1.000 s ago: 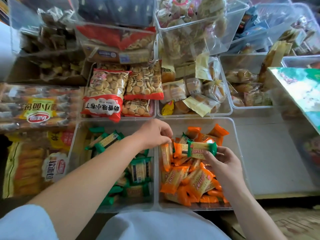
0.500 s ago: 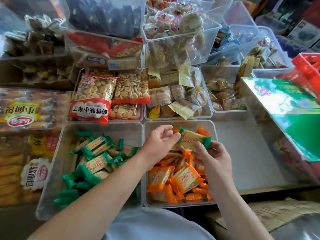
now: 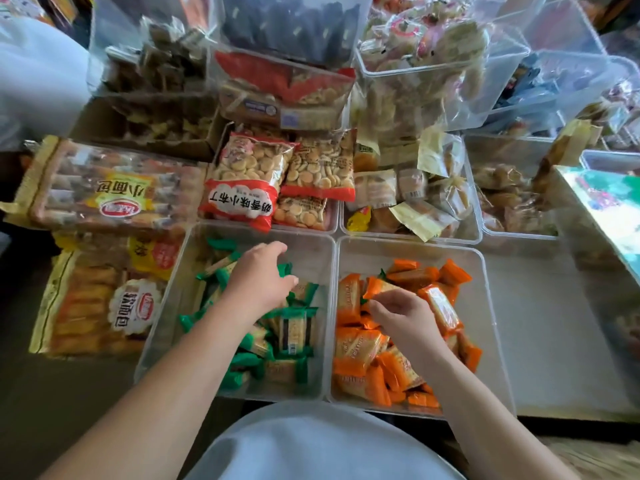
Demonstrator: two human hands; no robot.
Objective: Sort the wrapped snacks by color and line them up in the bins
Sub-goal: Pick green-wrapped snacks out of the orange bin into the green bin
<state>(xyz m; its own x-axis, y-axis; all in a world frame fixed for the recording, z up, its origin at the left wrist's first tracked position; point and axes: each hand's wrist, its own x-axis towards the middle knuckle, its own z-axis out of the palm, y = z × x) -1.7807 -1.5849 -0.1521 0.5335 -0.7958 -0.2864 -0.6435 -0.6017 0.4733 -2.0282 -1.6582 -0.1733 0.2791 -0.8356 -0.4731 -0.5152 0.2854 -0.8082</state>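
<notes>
Now, 2 clear bins side by side, and a hand is working in each. The left hand (image 3: 258, 282) hangs low over the left bin (image 3: 311, 251), knuckles up and fingers bent down toward the pile of green snacks (image 3: 292, 332). A green wrapper end (image 3: 284, 270) pokes out right at the thumb, but the palm covers the rest, so I cannot tell whether the fingers are gripping it or have let it go. Over to the right hand (image 3: 405, 313), down in the right bin (image 3: 367, 252): the fingers are curled, and thumb and fingertips pinch the near edge of an orange packet (image 3: 379, 289). It sits on top of the heap of orange snacks (image 3: 356, 348), which spreads beneath the palm and out past the fingertips. A green sliver (image 3: 382, 274) shows among the orange just beyond those fingertips. Farther out past the left fingers lie red-trimmed biscuit bags (image 3: 242, 178), and off to the outer side of that hand, a long bread pack (image 3: 104, 192).
</notes>
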